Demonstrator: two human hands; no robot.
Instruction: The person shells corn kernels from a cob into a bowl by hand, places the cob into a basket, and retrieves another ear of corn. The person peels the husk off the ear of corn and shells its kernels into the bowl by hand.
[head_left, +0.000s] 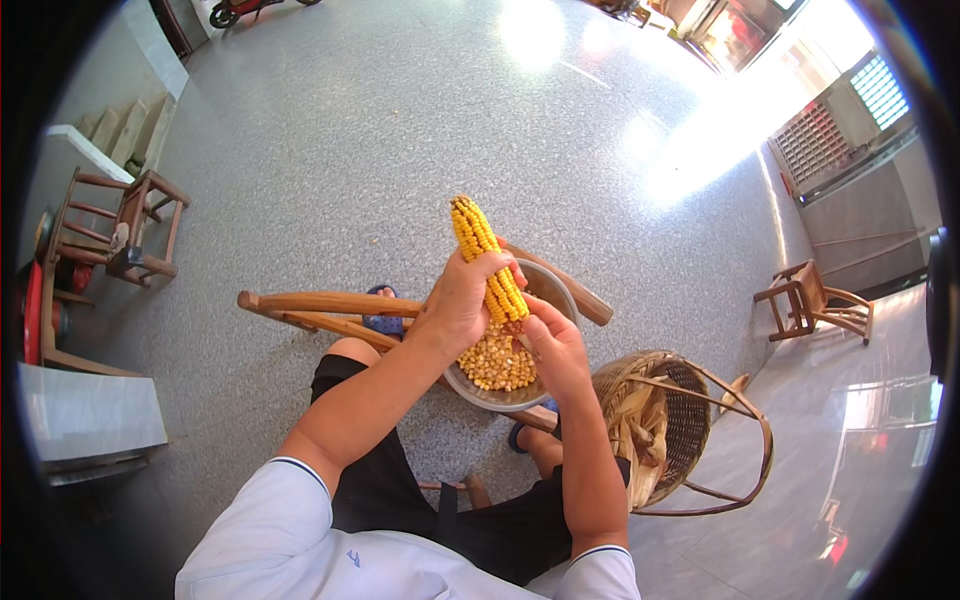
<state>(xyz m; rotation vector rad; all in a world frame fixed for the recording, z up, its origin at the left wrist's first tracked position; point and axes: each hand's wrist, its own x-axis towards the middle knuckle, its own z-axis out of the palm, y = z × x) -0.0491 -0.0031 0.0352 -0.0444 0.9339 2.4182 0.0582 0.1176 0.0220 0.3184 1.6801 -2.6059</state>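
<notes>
An ear of yellow corn (474, 232) slants over a metal bowl (574, 300), tip pointing away from me. My left hand (474, 289) is wrapped around its middle. At its lower end, the fingers and thumb of my right hand (553, 337) press against the cob, where a reddish patch without kernels (513, 328) shows. Loose corn kernels (495, 364) cover much of the bowl's bottom. Beneath the bowl and out to both sides run the bars of a wooden frame (337, 302), largely hidden by the bowl and my arms.
Right of my knee, a woven basket (686, 397) holds dry corn husks (637, 427). Small wooden chairs stand at the left (139, 217) and the right (806, 300). Stairs (127, 131) rise at the far left. A blue clog (384, 322) shows on one foot.
</notes>
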